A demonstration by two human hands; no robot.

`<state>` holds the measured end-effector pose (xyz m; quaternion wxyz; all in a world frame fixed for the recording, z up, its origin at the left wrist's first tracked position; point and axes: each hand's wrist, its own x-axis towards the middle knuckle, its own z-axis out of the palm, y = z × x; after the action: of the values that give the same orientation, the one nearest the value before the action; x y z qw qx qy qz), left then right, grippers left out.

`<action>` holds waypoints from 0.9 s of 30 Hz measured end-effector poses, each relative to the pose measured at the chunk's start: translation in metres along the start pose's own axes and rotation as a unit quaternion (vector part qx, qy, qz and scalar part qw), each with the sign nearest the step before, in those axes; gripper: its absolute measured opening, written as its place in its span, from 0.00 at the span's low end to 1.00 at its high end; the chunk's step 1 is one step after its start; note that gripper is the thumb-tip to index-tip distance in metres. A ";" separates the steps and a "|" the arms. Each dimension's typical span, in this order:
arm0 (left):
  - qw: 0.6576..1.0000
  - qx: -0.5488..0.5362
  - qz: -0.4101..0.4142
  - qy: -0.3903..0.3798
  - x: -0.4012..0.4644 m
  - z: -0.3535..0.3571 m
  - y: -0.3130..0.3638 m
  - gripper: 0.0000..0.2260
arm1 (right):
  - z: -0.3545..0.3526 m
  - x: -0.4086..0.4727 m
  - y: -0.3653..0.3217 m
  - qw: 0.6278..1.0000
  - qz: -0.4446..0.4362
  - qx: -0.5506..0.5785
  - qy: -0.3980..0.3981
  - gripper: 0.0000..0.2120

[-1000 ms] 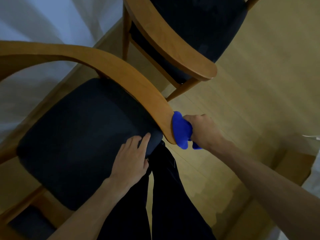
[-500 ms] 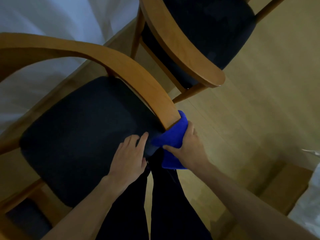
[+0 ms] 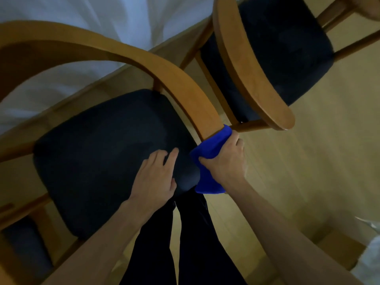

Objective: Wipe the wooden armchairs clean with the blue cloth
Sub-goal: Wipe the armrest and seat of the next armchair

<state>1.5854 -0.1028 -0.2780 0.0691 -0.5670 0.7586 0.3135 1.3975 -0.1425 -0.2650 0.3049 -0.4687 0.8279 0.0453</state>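
Observation:
A wooden armchair with a curved armrest (image 3: pixel 181 83) and a dark seat cushion (image 3: pixel 102 153) stands right in front of me. My right hand (image 3: pixel 224 161) grips the blue cloth (image 3: pixel 211 147), which is wrapped over the near end of that armrest. The end of the armrest is hidden under the cloth. My left hand (image 3: pixel 156 177) rests flat on the front corner of the cushion, fingers straight. A second wooden armchair (image 3: pixel 250 75) with a dark seat stands behind, at the upper right.
White fabric (image 3: pixel 123 23) hangs at the top left, behind the chairs. The floor (image 3: pixel 308 161) is light wood. My dark trouser legs (image 3: pixel 185 233) stand close to the near chair. Another dark cushion (image 3: pixel 22 243) shows at the lower left, and something white (image 3: pixel 370 254) at the right edge.
My right hand has moved the cloth from the outer side of the armrest tip to over and around its end. The view has shifted a little. My left hand has stayed on the cushion.

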 end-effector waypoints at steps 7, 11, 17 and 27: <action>0.994 -0.034 -0.075 0.065 0.019 -0.022 -0.022 0.36 | -0.006 0.023 -0.032 0.998 -0.040 -0.049 0.000 0.52; 0.991 -0.033 -0.098 0.084 0.018 -0.028 -0.031 0.34 | -0.009 0.041 -0.057 0.995 -0.066 -0.075 -0.002 0.52; 0.984 -0.057 -0.137 0.094 0.015 -0.024 -0.043 0.34 | -0.007 0.071 -0.101 0.985 -0.115 -0.131 0.018 0.53; 0.969 -0.095 -0.199 0.115 0.006 -0.023 -0.065 0.34 | 0.004 0.111 -0.204 0.941 -0.255 -0.222 0.015 0.43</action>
<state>1.6478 -0.1304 -0.2885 -0.0118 -0.7425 0.6003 0.2971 1.5215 -0.3378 -0.2859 0.1815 -0.7202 0.6545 0.1417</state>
